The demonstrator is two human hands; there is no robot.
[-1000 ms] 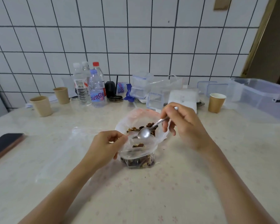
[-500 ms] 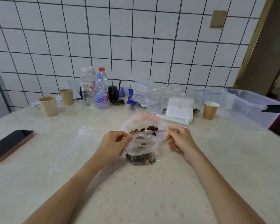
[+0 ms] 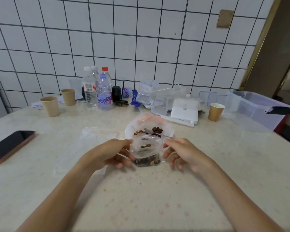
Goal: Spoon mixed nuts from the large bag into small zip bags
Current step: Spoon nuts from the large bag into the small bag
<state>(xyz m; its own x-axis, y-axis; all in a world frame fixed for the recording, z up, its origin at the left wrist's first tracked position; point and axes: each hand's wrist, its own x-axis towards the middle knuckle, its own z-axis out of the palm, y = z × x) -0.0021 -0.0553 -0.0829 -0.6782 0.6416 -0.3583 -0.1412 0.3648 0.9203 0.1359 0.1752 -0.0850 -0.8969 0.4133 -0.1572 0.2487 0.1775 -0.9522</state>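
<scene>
**Spoon down, both hands on the bag**

My left hand point(image 3: 107, 153) pinches the small clear zip bag point(image 3: 146, 150) of brown nuts, upright on the bench. My right hand point(image 3: 182, 153) just left the shiny metal spoon point(image 3: 149, 130) in the big bag point(image 3: 148, 126) and pinches too. Time to zip it.

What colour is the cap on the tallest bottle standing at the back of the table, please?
Red. The cap sits on the rear bottle; the head view shows it clearly.

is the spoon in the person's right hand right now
No, the spoon lies in the large bag on the nuts, while the right hand and left hand both pinch the small zip bag.
</scene>
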